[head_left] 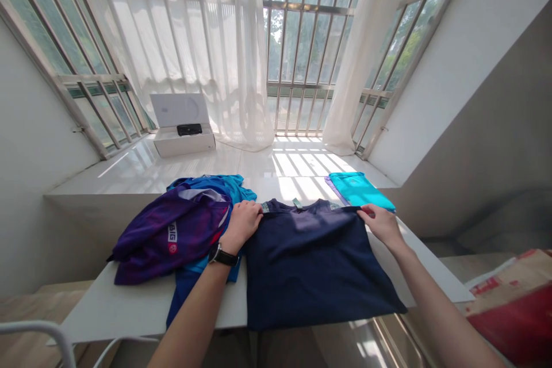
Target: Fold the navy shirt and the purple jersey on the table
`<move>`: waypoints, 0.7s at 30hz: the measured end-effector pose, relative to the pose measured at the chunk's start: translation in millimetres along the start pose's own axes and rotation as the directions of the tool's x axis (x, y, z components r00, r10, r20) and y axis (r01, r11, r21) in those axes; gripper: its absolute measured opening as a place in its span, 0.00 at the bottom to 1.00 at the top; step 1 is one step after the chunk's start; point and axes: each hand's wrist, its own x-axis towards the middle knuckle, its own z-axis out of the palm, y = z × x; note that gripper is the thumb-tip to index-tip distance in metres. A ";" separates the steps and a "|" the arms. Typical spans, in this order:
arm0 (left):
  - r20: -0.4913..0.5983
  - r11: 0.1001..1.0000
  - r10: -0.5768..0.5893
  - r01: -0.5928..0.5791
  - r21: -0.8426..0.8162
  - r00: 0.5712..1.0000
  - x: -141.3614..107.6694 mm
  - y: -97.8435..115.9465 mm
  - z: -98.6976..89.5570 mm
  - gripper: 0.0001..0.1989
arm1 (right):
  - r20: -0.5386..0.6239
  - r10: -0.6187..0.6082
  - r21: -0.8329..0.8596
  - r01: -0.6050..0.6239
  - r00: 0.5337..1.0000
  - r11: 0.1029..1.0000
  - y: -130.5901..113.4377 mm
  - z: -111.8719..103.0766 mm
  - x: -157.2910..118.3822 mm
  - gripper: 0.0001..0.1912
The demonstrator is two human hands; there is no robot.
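A navy cotton T-shirt (313,270) lies spread on the right part of the white table (142,307), its collar toward the far side and its body reaching the table's near edge. The left grip (241,224), with a black-strapped wristwatch (222,255) on its wrist, is closed over the shirt's top edge beside the collar. The right grip (382,224) pinches the same edge at the opposite end, so the fabric runs straight between them.

Just left of the shirt sits a heap of purple jersey with white lettering (170,236) over a bright blue garment (211,187). Beyond the right grip, a folded turquoise cloth (357,190) lies on a lilac one (333,187). Farther off, an open white box (183,126) stands on a glossy white ledge (129,169).
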 end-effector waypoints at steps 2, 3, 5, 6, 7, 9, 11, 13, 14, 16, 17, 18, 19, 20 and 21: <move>-0.032 0.999 -0.039 0.039 -0.017 0.999 0.3 1.2 -1.3 0.07 | 0.002 -0.012 -0.065 0.012 1.000 0.998 -5.8 -0.5 5.1 0.14; -0.050 0.998 -0.062 0.061 -0.021 0.997 0.4 1.4 -1.5 0.07 | 0.016 -0.012 -0.111 0.013 1.000 0.994 -8.8 0.0 7.0 0.14; -0.073 0.996 -0.090 0.089 -0.017 0.993 0.6 0.5 -0.6 0.07 | 0.048 0.001 -0.192 0.009 0.999 0.981 -14.6 2.2 8.2 0.13; -0.076 0.995 -0.096 0.096 -0.010 0.992 0.9 -0.2 0.3 0.07 | 0.057 0.011 -0.222 0.002 0.998 0.975 -17.5 3.6 6.9 0.13; -0.075 0.995 -0.101 0.101 0.001 0.992 1.2 -1.0 1.4 0.08 | 0.056 0.018 -0.241 -0.004 0.998 0.971 -20.6 4.8 4.3 0.13; -0.090 0.994 -0.109 0.111 0.019 0.990 1.6 -1.0 3.2 0.09 | 0.008 -0.005 -0.248 0.007 1.000 0.969 -28.1 6.1 -4.7 0.14; -0.149 0.994 -0.106 0.109 0.016 0.983 1.2 3.1 4.7 0.12 | -0.090 -0.095 -0.238 0.071 0.991 0.969 -38.1 6.3 -17.1 0.17; -0.214 0.997 -0.073 0.070 -0.019 0.974 -0.7 12.3 7.4 0.13 | -0.147 -0.240 -0.208 0.207 0.960 0.956 -49.1 7.7 -30.7 0.18; -0.225 0.999 -0.040 0.031 -0.042 0.974 -2.5 18.5 10.0 0.13 | -0.128 -0.319 -0.189 0.293 0.939 0.937 -53.8 9.9 -37.1 0.18; -0.190 0.995 0.045 -0.060 -0.075 0.981 -7.4 31.1 18.6 0.14 | -0.023 -0.451 -0.154 0.442 0.892 0.884 -59.1 18.0 -47.3 0.18; -0.150 0.992 0.086 -0.099 -0.082 0.985 -10.4 36.3 24.4 0.16 | 0.034 -0.484 -0.148 0.484 0.874 0.863 -58.8 23.8 -50.7 0.19; -0.106 0.990 0.109 -0.118 -0.082 0.988 -13.6 40.2 30.7 0.20 | 0.083 -0.490 -0.155 0.497 0.868 0.854 -56.7 30.3 -52.8 0.22; -0.064 0.989 0.119 -0.124 -0.077 0.991 -16.7 42.6 37.0 0.25 | 0.123 -0.472 -0.170 0.487 0.873 0.856 -52.9 37.0 -53.8 0.24; -0.029 0.990 0.121 -0.123 -0.073 0.992 -19.4 43.4 42.7 0.29 | 0.158 -0.439 -0.189 0.463 0.885 0.866 -48.1 43.3 -53.8 0.28; -0.001 0.991 0.118 -0.118 -0.070 0.993 -21.6 42.9 47.4 0.31 | 0.193 -0.400 -0.207 0.436 0.896 0.876 -43.1 48.7 -53.2 0.30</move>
